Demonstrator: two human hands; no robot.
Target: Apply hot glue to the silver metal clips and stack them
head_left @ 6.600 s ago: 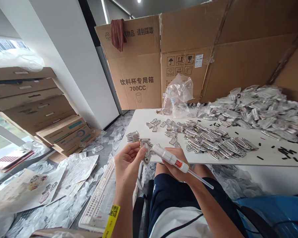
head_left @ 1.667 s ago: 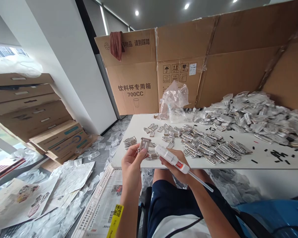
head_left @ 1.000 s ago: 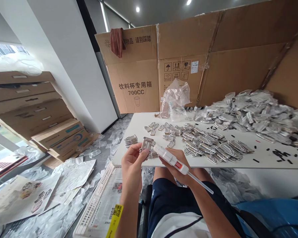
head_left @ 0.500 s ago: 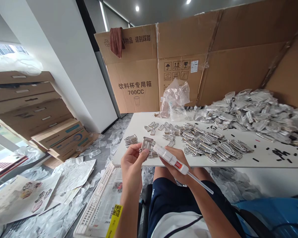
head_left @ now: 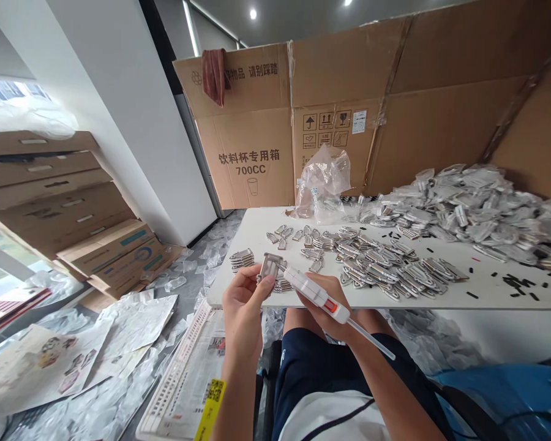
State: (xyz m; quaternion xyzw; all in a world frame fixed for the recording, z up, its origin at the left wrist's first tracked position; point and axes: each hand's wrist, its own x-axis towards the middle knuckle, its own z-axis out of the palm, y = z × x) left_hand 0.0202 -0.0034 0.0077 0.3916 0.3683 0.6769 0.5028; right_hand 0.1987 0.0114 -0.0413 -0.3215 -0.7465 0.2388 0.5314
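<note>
My left hand [head_left: 244, 306] pinches a small silver metal clip [head_left: 271, 267] upright in front of the table edge. My right hand [head_left: 327, 301] grips a white glue gun [head_left: 316, 293] with an orange switch and a clear glue stick trailing out the back. Its nozzle touches the clip. Just past both hands, the white table [head_left: 441, 294] carries rows of the same clips [head_left: 386, 269] and a small stack [head_left: 241, 259] near its left corner.
A big heap of bagged clips [head_left: 477, 208] fills the table's far right, with black bits [head_left: 518, 285] scattered near it. A clear plastic bag [head_left: 324, 180] stands at the back. Cardboard boxes [head_left: 257, 135] wall the rear. Newspaper [head_left: 183, 380] and plastic wrappers cover the floor at left.
Little has changed in the last second: both hands keep the same hold, with the nozzle staying on the clip. Since 6.6 s ago the clip sits higher and more upright.
</note>
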